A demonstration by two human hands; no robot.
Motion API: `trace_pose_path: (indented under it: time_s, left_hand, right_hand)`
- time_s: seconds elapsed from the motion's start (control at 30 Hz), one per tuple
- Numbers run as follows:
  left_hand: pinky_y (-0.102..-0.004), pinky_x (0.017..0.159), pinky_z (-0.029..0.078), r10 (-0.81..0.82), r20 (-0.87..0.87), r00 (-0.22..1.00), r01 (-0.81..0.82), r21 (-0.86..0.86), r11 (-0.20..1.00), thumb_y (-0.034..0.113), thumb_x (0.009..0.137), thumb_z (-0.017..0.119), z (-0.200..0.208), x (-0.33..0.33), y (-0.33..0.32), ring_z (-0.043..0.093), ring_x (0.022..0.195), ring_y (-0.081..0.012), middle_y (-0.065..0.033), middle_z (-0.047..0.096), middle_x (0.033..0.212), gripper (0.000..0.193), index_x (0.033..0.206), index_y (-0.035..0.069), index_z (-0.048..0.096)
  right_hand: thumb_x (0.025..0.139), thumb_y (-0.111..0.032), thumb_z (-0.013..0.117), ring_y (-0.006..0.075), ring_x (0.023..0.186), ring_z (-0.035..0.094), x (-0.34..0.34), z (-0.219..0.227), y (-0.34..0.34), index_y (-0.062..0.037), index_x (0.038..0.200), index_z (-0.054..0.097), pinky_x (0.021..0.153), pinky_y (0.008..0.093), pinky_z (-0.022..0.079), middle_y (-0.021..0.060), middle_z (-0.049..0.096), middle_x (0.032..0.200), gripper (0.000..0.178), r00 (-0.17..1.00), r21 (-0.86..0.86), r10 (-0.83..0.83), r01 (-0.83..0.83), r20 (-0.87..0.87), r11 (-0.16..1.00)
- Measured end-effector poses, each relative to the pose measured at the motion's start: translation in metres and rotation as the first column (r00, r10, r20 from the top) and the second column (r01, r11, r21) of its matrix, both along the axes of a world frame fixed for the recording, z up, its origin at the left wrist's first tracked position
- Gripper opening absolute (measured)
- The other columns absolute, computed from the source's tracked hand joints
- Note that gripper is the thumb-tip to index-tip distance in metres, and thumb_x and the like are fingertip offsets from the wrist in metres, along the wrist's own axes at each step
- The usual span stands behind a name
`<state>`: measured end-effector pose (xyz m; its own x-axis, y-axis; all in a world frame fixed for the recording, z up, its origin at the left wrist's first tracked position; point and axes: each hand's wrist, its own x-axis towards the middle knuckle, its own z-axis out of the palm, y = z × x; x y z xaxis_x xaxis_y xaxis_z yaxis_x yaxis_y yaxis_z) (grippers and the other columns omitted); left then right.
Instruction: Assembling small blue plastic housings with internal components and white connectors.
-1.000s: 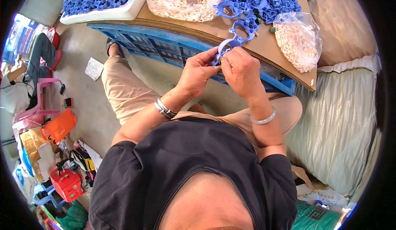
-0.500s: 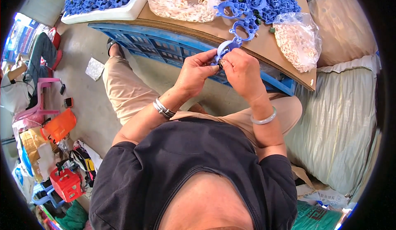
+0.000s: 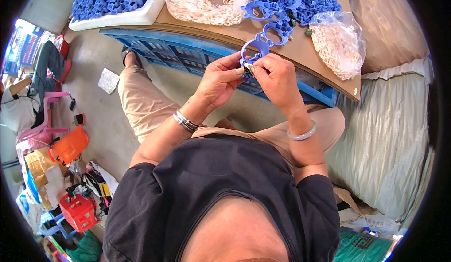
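A blue plastic part with a round ring [image 3: 258, 45] is between my hands, just off the table's near edge. My left hand [image 3: 219, 80] pinches its lower left side with thumb and fingers. My right hand [image 3: 277, 80] is closed at the ring's lower edge, its fingertips pinching a small pale piece [image 3: 249, 64] against the part. A dark bit shows under the fingertips, too small to make out. Past the held ring, similar blue ring parts [image 3: 276, 33] lie on the cardboard-topped table [image 3: 300, 60].
Clear bags of small pale pieces [image 3: 206, 3] [image 3: 337, 46] flank the loose blue parts [image 3: 310, 3]. A white tray [image 3: 112, 23] holds more at far left. Below is a blue crate [image 3: 174, 50]. Large sacks [image 3: 383, 135] stand at right; a seated person [image 3: 51, 55] is at far left.
The ring part has turned in my fingers, so its opening now shows more fully. A small pale piece has come into view at my right fingertips. Both hands have shifted slightly.
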<state>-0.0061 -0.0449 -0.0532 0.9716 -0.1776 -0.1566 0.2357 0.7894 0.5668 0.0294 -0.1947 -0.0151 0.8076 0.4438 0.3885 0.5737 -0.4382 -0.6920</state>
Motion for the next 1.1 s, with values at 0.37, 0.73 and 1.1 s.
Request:
trace_pose_path:
  time_s: [0.37,0.73,1.1]
  left_hand:
    - [-0.0266,0.085,0.043,0.019,0.161,0.987,-0.069,0.306,0.95,-0.009,0.078,0.051,-0.008,-0.003,-0.006,0.052,0.097,-0.0133,-0.0079,0.054,0.111,0.041,0.118,-0.002,0.047]
    - [-0.0216,0.078,0.044,0.025,0.147,0.989,-0.072,0.326,0.942,-0.009,0.077,0.05,-0.005,-0.004,-0.006,0.052,0.088,-0.008,-0.0033,0.056,0.103,0.041,0.118,-0.002,0.048]
    - [-0.0308,0.082,0.046,-0.104,0.079,0.991,0.1,0.051,0.994,-0.002,0.081,0.052,0.004,0.0,0.005,0.055,0.095,-0.0166,-0.0089,0.056,0.106,0.037,0.118,-0.001,0.046]
  right_hand:
    - [0.071,-0.002,0.056,0.0279,0.056,0.051,-0.005,0.003,0.005,-0.001,0.069,0.056,0.048,0.0351,0.039,0.0119,0.052,0.063,0.002,0.987,-0.122,-0.033,0.053,0.159,0.991]
    - [0.072,-0.003,0.056,0.0301,0.057,0.051,-0.005,-0.001,0.005,-0.0019,0.072,0.055,0.05,0.0366,0.04,0.0124,0.053,0.066,0.002,0.994,-0.146,-0.02,0.036,0.111,0.989]
    - [0.068,0.003,0.06,0.0244,0.061,0.055,-0.005,0.009,0.002,-0.002,0.08,0.059,0.052,0.0315,0.044,0.0093,0.056,0.07,0.012,0.941,-0.089,0.035,-0.005,0.336,0.996]
